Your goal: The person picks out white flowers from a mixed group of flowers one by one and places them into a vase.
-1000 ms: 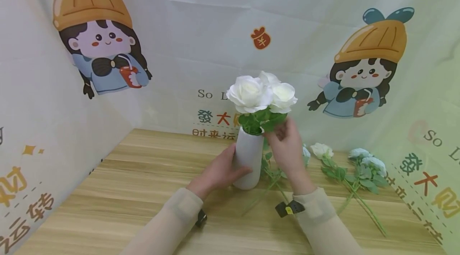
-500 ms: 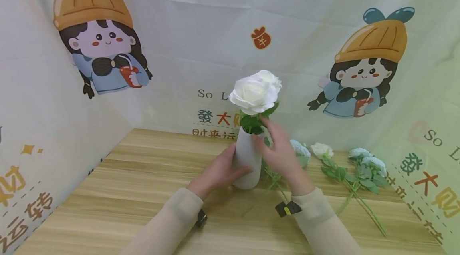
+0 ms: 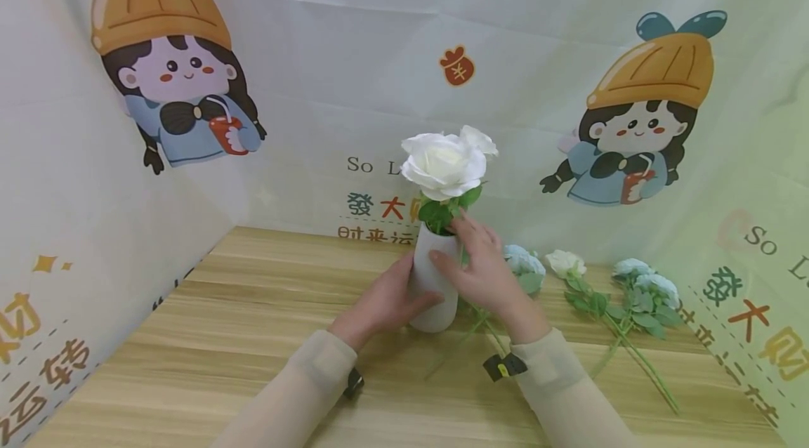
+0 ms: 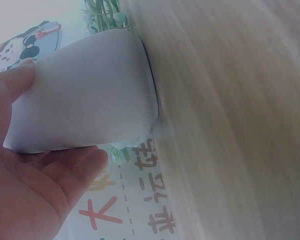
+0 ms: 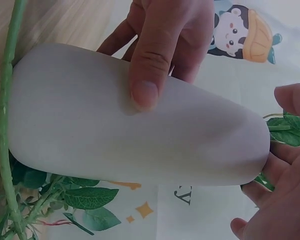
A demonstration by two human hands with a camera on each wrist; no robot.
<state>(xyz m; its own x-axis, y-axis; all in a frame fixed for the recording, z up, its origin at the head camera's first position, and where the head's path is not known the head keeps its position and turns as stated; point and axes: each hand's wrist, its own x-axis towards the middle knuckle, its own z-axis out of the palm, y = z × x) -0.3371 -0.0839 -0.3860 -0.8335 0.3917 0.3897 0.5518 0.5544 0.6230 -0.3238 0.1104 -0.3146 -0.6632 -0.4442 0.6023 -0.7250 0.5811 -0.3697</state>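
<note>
A white vase (image 3: pixel 436 314) stands on the wooden table with white roses (image 3: pixel 442 163) in it, their green leaves (image 3: pixel 436 212) at its mouth. My left hand (image 3: pixel 384 302) grips the vase low on its left side, the thumb across the front, as the right wrist view also shows with that thumb (image 5: pixel 147 80). At the upper right of the vase is my right hand (image 3: pixel 485 276), thumb before the wall and fingers at the rim beside the leaves. In the right wrist view these fingers (image 5: pixel 282 170) lie loosely at the mouth, pinching nothing.
Pale blue flowers (image 3: pixel 524 264) lie just beyond my right hand, their stems running behind the vase. Farther right lie a white rose (image 3: pixel 565 263) and more blue flowers (image 3: pixel 657 293) with crossed stems. A printed cloth (image 3: pixel 354 69) hangs behind the table.
My right hand has come from behind the stems on the right to the vase's rim. The rose heads have shifted left and bunched, hiding one. My left hand keeps its hold.
</note>
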